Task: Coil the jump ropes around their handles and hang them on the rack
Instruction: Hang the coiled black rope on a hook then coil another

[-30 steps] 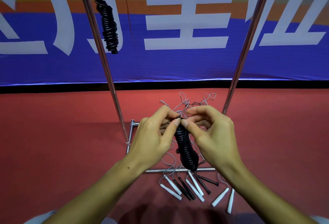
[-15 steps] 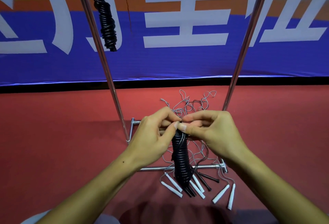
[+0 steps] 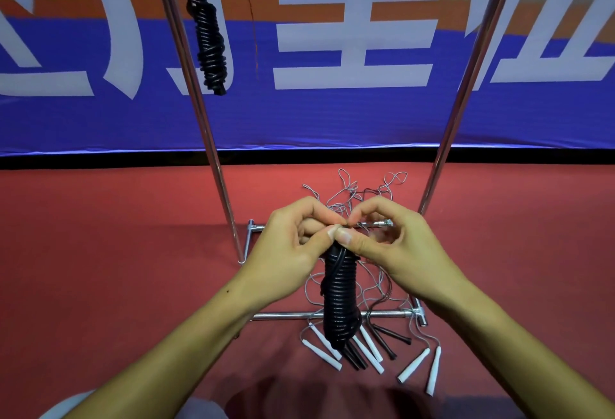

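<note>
Floor (image 3: 100,269) under you is red matting, backed by a blue banner (image 3: 332,119). Your left hand (image 3: 289,252) and right hand (image 3: 396,249) pinch the coiled rope (image 3: 339,299) at its top, before the rack (image 3: 462,92). Another coil (image 3: 209,42) hangs there; loose ropes (image 3: 372,345) lie below.

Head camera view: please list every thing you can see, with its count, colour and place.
coiled jump rope: one, black, held upright at its top end by both hands, above the floor.
hung jump rope: one, black, coiled, on the left end of the rack bar.
rack: one, silver metal, standing on the floor, row of hooks on top.
loose jump ropes: several, white and black handles, thin cords tangled, on the floor at the rack base.
floor: red.
banner: blue, white characters, behind the rack.
left hand: pinches the rope's top end.
right hand: pinches the same top end.
</note>
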The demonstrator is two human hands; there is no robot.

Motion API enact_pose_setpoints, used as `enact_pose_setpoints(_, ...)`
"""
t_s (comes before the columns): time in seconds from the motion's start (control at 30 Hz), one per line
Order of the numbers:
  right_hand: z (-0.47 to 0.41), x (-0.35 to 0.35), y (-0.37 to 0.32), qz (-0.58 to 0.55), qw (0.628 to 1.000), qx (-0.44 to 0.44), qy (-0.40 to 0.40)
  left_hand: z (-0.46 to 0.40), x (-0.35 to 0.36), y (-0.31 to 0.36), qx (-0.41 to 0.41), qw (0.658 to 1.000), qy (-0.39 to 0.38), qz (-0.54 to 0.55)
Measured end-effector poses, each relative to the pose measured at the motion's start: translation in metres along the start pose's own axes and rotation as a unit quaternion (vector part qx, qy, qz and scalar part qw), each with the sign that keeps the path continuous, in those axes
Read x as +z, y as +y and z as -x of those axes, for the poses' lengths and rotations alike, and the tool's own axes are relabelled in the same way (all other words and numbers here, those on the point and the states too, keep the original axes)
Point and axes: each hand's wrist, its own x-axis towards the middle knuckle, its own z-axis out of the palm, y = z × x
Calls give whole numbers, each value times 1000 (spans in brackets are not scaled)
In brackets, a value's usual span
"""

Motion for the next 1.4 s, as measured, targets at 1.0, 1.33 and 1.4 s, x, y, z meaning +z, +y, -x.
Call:
enact_pose_setpoints(1.0, -1, -16, -3, -206, 965, 65, -151, 19, 3, 21, -138, 967, -98, 188)
enact_pose_setpoints(1.33, -2, -26, -15, -164, 978, 17, -128, 20, 1, 25, -125, 971, -86, 186)
enact_pose_setpoints(1.4, -2, -32, -14, -153, 977, 0, -148, 20, 1, 24, -120, 973, -88, 178)
